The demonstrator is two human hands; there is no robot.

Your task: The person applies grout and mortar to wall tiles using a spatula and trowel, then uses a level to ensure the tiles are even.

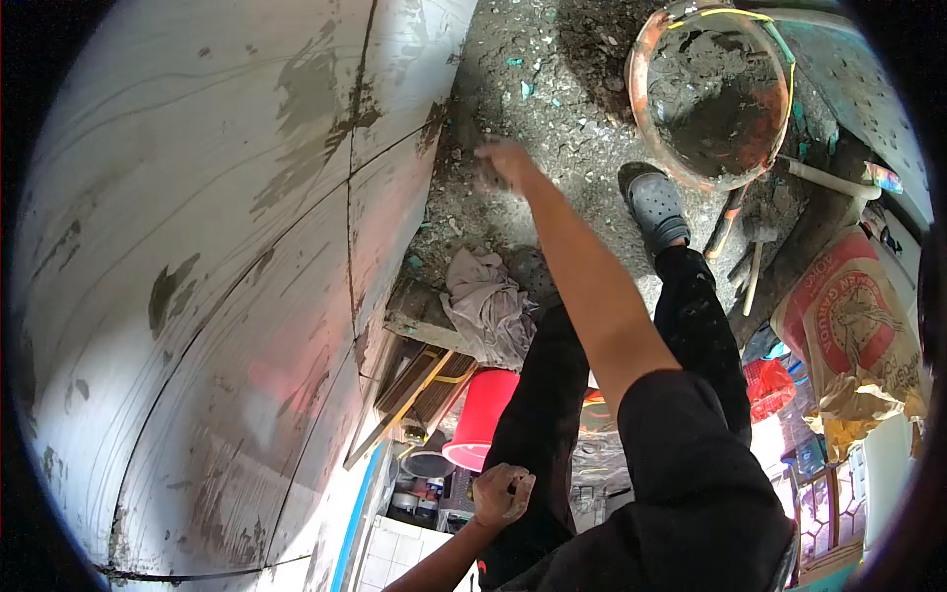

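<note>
My right hand (505, 166) reaches out low over the rough, debris-strewn floor (577, 118), close to the bottom of the tiled wall (247, 247). Motion smears its fingers, so I cannot make out whether it holds anything. Grey mortar smudges and dark joints mark the large white tiles. Coated in pale dust, my left hand (503, 493) is curled closed against my left leg, with a dark hollow between thumb and fingers and nothing visible in it. A bucket (641, 109) with grey wet mortar (715, 109) inside stands at the upper right.
A crumpled grey cloth (488, 306) lies on a ledge beside my left foot. My grey clog (656, 207) is near the bucket. Hammers (755, 257) and a torn cement sack (843, 316) lie at right. Below the ledge are a pink-red bucket (483, 419) and wooden boards (419, 390).
</note>
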